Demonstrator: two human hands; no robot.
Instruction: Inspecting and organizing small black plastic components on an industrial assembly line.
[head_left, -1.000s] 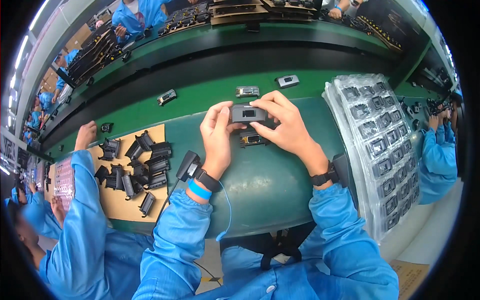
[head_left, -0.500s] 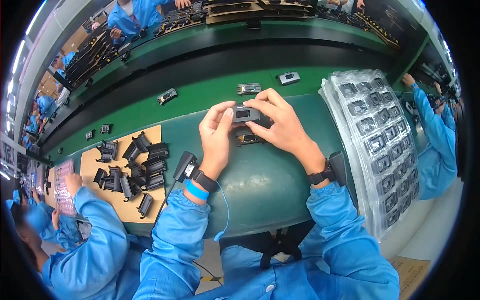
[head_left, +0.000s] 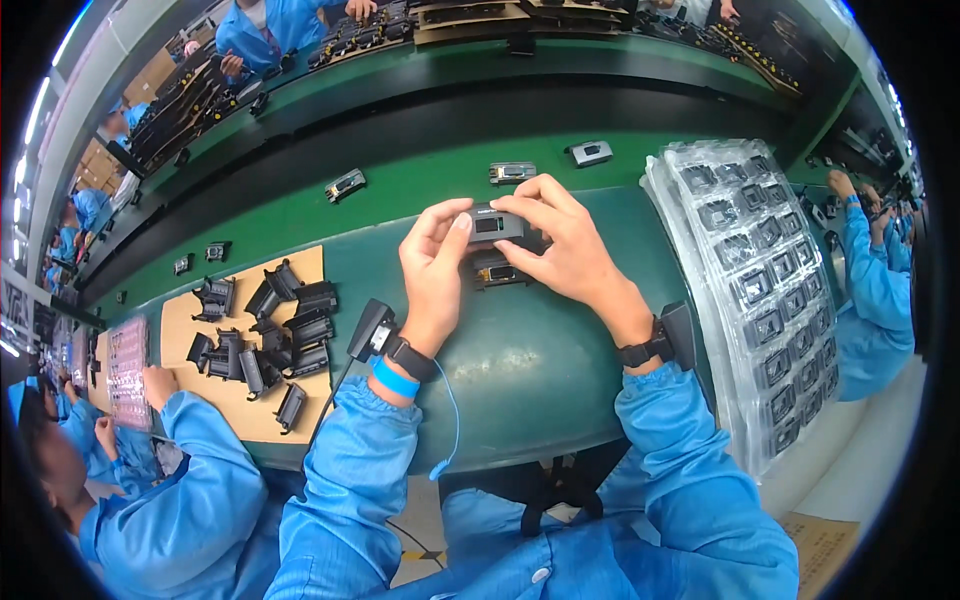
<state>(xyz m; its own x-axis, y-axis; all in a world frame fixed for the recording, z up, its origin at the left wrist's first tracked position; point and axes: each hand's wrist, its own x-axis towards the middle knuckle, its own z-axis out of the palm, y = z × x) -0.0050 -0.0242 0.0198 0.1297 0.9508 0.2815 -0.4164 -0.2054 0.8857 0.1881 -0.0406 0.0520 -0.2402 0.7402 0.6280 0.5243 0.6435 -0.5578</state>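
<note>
Between both hands is a dark grey plastic housing [head_left: 490, 225] with a small dark window in its face. My left hand [head_left: 433, 262] grips its left end, thumb on the near side and fingers curled behind. At the right end, my right hand [head_left: 575, 255] pinches it between thumb and fingers. Just below the housing, on the dark green mat [head_left: 530, 380], lies an open casing [head_left: 496, 272] with a small circuit part showing; my right thumb is close above it. The housing's underside is hidden.
Left of my arm, several black plastic casings [head_left: 255, 372] lie on a cardboard sheet [head_left: 222, 405]. Stacked clear trays [head_left: 735, 290] of dark frames stand at the right. Beyond the mat, a green conveyor [head_left: 430, 180] carries several units. Co-workers in blue sit on both sides.
The units on the conveyor have shifted to the right. My hands and the grey housing have stayed nearly in place. The left co-worker's arm has moved slightly.
</note>
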